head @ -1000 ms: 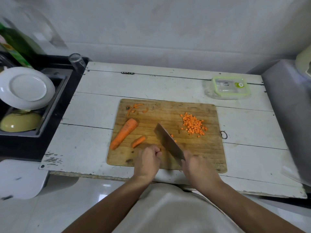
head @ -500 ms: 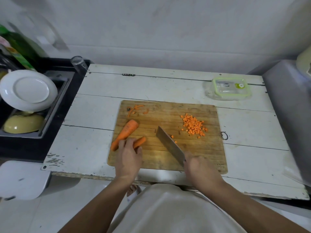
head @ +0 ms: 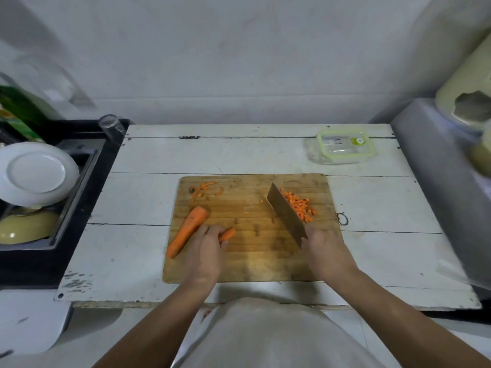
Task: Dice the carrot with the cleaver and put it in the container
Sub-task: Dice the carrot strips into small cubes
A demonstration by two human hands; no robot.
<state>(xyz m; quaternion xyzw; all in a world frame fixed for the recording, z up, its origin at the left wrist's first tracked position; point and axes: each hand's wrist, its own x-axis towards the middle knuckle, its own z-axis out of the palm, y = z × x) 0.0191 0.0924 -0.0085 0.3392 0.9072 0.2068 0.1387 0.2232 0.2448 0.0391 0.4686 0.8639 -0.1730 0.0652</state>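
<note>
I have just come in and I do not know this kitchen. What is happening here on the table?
A person is dicing carrot on a wooden cutting board. The right hand holds a cleaver, its blade beside a pile of carrot cubes. The left hand grips a short carrot piece, next to a large uncut carrot. The container stands closed at the table's far right, with no carrot in it yet.

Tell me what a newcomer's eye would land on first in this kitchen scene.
The bright pile of diced carrot at the far right of the wooden cutting board, with the cleaver blade set against its left side, held by the right hand. Next, the large carrot lying diagonally at the board's left edge, and the left hand gripping a smaller carrot piece beside it.
</note>
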